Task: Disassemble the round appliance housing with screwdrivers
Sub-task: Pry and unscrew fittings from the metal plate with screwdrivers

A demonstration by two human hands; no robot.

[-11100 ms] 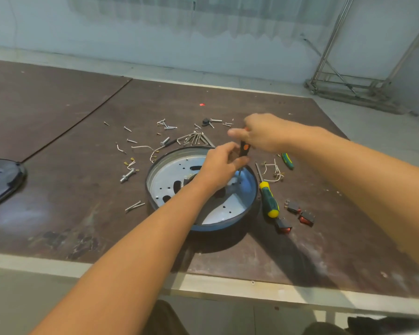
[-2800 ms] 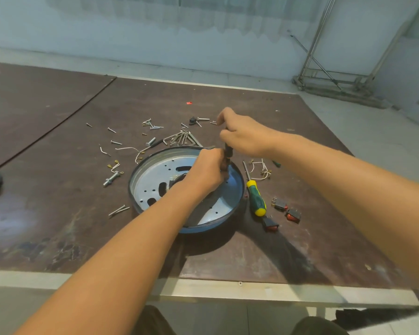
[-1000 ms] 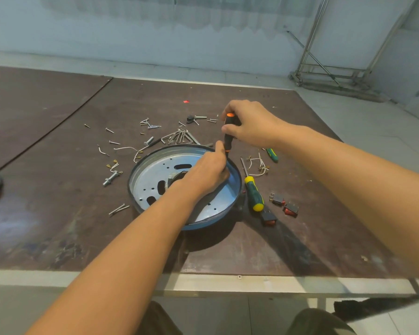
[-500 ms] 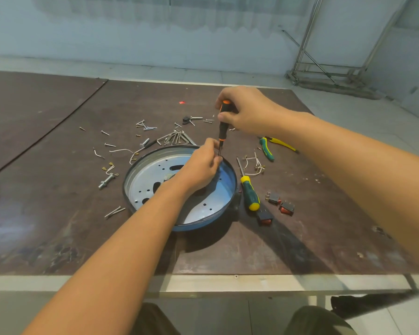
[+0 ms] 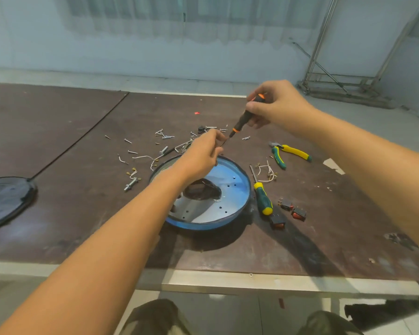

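Head view down onto brown table (image 5: 82, 213), round housing (image 5: 228, 197) lying open side up about the middle of it. Above the housing's far rim, right hand (image 5: 278, 105) grasping the handle of a black screwdriver (image 5: 243, 119) held slanted in the air, left hand (image 5: 201, 155) pinching its thin shaft at the tip. Just beside the housing's right rim, green screwdriver (image 5: 263, 197) flat on the table, pliers (image 5: 290, 152) farther off, three switches (image 5: 286, 204) right of its handle, loose screws (image 5: 165, 135) scattered far left of the housing.

Left hand (image 5: 200, 157) raised, pinching, right hand (image 5: 279, 107) higher, curled in a grip
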